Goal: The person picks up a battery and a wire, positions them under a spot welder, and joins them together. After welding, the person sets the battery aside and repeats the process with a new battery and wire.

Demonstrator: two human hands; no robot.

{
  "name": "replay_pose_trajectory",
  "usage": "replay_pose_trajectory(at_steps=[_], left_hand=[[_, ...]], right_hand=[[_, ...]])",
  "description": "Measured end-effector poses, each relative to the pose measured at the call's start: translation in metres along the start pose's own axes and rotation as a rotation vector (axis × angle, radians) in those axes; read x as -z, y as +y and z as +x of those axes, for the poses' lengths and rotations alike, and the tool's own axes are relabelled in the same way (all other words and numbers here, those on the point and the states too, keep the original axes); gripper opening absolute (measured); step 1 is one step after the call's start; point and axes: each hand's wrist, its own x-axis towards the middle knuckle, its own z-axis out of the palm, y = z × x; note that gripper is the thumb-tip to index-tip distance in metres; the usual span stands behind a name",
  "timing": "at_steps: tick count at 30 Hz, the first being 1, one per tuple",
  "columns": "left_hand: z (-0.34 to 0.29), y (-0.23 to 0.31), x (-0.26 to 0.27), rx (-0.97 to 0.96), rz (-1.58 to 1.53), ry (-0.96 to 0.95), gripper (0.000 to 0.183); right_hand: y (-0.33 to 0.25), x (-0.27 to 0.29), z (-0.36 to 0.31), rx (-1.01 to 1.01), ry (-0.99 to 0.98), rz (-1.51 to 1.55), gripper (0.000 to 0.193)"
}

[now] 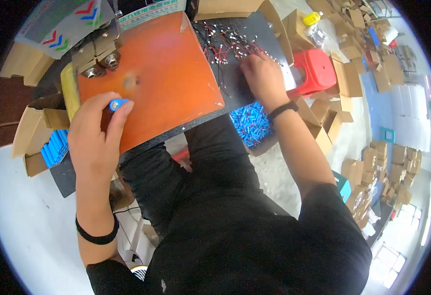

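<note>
Between the thumb and fingers of my left hand (93, 125) is a blue cylindrical battery cell (118, 104), one metal end showing. It is held above the near left part of an orange mat (166, 59). Beyond it stands a spot welder's metal head (97, 55) with two round knobs. My right hand (265, 81) rests at the near edge of a pile of red and black wire leads (223, 45) with white connectors. Its fingers are curled down among the leads, and the fingertips are hidden, so what they pinch cannot be made out.
At the left is an open carton of blue cells (55, 147). Below the table's right edge, a box is full of blue cells with leads (251, 124). A red plastic stool (315, 73) stands at the right, with cardboard boxes (341, 120) around it.
</note>
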Motion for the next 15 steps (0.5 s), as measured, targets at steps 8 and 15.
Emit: replay_pose_trajectory(at_steps=[8, 15], left_hand=[[0.005, -0.001, -0.009, -0.087, -0.011, 0.014, 0.024], [0.009, -0.002, -0.01, -0.06, -0.041, -0.004, 0.024]], right_hand=[[-0.012, 0.01, 0.018, 0.109, 0.12, 0.079, 0.025], [-0.015, 0.01, 0.053, 0.208, 0.042, -0.039, 0.013]])
